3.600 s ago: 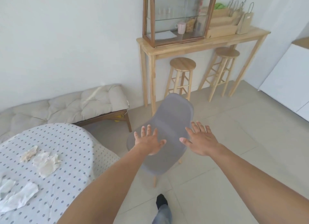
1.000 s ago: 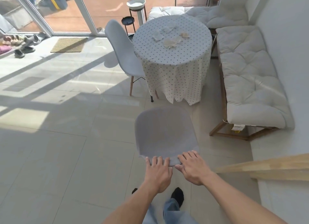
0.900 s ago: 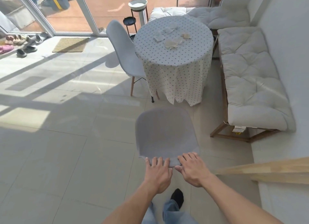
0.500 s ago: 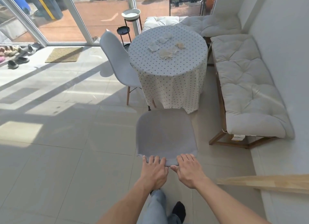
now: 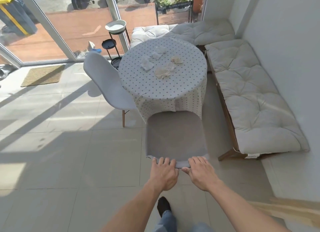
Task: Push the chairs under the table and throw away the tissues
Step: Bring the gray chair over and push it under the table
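A grey chair point(image 5: 175, 136) stands right in front of me, its seat reaching the hanging cloth of the round table point(image 5: 155, 93). My left hand point(image 5: 164, 173) and my right hand point(image 5: 200, 173) both grip the top edge of its backrest. A second grey chair point(image 5: 107, 83) stands at the table's left side, seat partly under the cloth. Several crumpled white tissues point(image 5: 161, 63) lie on the dotted tablecloth.
Cushioned benches point(image 5: 251, 97) line the right wall and the back behind the table. A black plant stand with a white bowl point(image 5: 115, 26) stands by the glass doors. A doormat point(image 5: 43, 75) lies at left. A wooden table edge point(image 5: 285, 212) juts in at lower right.
I turned from the wooden console to face the round table. Both hands took hold of the chair's backrest, and the chair has moved forward up to the table.
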Tool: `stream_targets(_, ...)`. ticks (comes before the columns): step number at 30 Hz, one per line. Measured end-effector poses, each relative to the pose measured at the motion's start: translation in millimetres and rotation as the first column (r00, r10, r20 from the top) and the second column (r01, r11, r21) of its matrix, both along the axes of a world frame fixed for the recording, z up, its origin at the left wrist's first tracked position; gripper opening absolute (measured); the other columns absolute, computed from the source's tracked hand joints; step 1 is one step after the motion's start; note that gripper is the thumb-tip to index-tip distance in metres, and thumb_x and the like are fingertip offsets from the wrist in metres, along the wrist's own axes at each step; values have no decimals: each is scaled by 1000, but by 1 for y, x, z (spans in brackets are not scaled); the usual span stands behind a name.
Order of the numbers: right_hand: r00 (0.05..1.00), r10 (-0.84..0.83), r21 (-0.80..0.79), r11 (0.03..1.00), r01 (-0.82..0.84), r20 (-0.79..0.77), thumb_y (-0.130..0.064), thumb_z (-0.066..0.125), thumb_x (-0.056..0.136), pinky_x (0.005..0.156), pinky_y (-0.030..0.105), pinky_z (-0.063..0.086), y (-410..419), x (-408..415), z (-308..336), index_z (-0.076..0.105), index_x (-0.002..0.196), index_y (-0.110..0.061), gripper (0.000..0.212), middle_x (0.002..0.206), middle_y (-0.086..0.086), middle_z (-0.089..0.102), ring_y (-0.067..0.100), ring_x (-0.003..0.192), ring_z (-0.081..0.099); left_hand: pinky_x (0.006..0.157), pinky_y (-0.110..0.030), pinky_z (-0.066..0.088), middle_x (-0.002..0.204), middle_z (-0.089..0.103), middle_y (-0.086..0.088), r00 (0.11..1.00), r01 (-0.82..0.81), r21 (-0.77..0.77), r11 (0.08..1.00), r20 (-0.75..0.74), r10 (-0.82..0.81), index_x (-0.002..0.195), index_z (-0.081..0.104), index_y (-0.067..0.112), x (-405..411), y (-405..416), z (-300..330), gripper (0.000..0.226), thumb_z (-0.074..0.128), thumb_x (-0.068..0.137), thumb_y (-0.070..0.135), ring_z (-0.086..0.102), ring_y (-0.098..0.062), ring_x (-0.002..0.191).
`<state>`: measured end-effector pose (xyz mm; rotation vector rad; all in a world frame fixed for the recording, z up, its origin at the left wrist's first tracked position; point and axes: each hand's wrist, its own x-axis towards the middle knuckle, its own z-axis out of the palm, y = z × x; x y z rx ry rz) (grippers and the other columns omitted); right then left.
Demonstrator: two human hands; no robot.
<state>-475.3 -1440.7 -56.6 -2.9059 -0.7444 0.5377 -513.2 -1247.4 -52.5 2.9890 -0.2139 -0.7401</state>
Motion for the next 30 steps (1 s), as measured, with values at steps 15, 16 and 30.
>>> stream_targets(15,997,-19,-36,999,17,-73,-59,27,105,118,42,24,11,131,5,52,125,-16,54,128,4,59,27,123,48,116,-59,26,142,55,-8,999,-40,-13,999,15,41,142,44,18,129,10,-6,49,24,104,42,48,-32,130)
stream_targets(16,997,-16,-33,999,14,-71,-59,27,105,119,42,23,12,138,4,51,127,-16,54,129,4,59,27,124,48,116,-59,26,142,55,-8,999,-51,-11,999,17,51,141,44,18,135,9,-5,49,24,103,42,48,-32,129)
stream_targets(30,976,16,24,1000,-10,-217,-72,17,99,121,46,23,13,168,-2,38,150,-18,77,152,3,46,27,146,30,123,-58,19,162,41,-10,981,-65,-111,992,-187,43,156,33,20,164,35,13,62,29,99,44,33,-33,149)
